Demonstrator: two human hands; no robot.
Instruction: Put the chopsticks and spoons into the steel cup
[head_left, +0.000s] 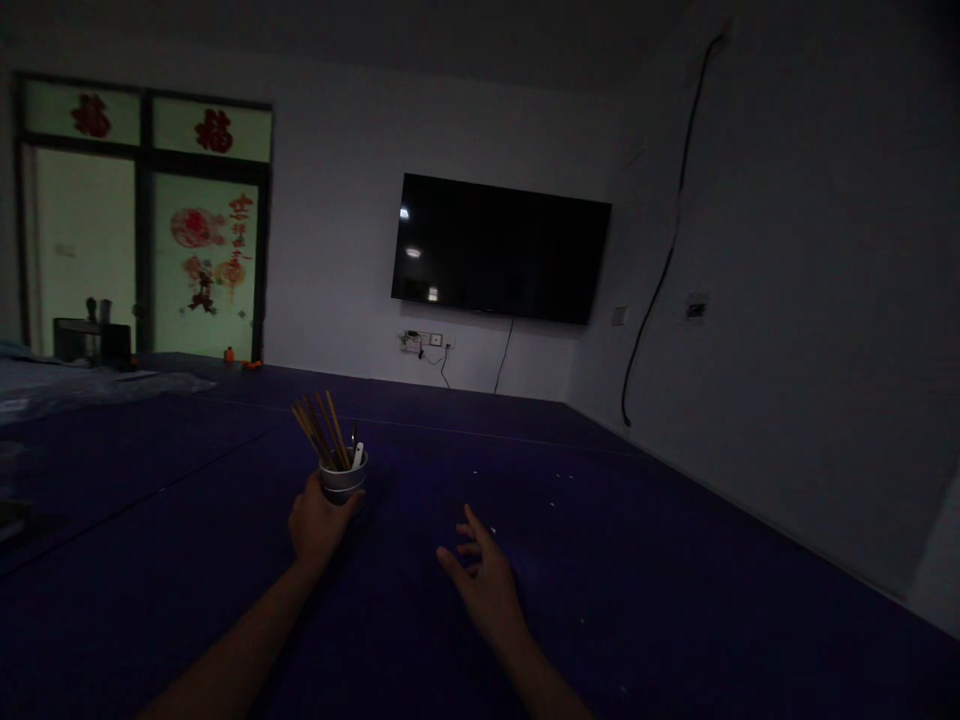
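My left hand [319, 525] is wrapped round a small grey cup [343, 480] that stands on the dark blue mat [637, 580]. Several wooden chopsticks [321, 428] and a white utensil [358, 456] stick up out of the cup. My right hand [480, 575] hovers just to the right of the cup, low over the mat, its fingers spread and holding nothing. The room is dim.
A black television [499, 247] hangs on the far wall above sockets and cables [431, 345]. A glass door with red paper cuttings [202, 240] is at the back left. A small dark stand [90, 338] and crumpled sheeting [75, 385] lie at the left. The right wall [787, 350] runs close by.
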